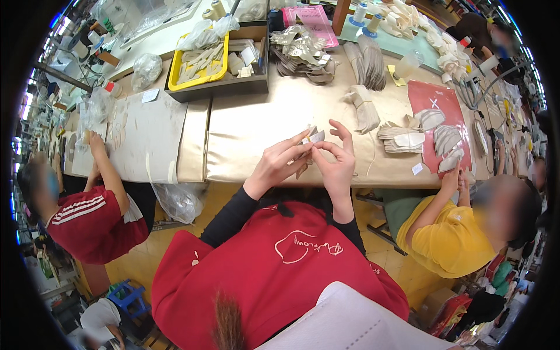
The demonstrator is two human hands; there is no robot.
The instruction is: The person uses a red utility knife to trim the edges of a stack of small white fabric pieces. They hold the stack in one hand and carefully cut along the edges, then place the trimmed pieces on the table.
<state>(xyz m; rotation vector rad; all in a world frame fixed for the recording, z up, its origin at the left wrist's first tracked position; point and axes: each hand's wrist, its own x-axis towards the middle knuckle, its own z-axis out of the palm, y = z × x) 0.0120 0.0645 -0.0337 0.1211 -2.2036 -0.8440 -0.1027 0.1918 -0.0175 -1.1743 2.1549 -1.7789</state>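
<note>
In front of my chest, over the table's near edge, my left hand (279, 164) grips a small bundle of grey-beige pieces (313, 130) with a white paper slip (317, 137) on it. My right hand (336, 165) pinches at the slip's lower edge with thumb and forefinger, its other fingers raised. A bit of yellowish band shows by the slip; the fingers hide much of the bundle. Right of my hands lie a tied beige bundle (366, 109) and a fanned stack of beige pieces (402, 138).
Beyond my left hand stands a dark box (256, 86) with a yellow tray (198, 86) of strips. Further stacks of grey pieces (303, 70) lie at the back. People in red (93, 224) and yellow (452, 239) work on either side; a red sheet (429, 96) lies right.
</note>
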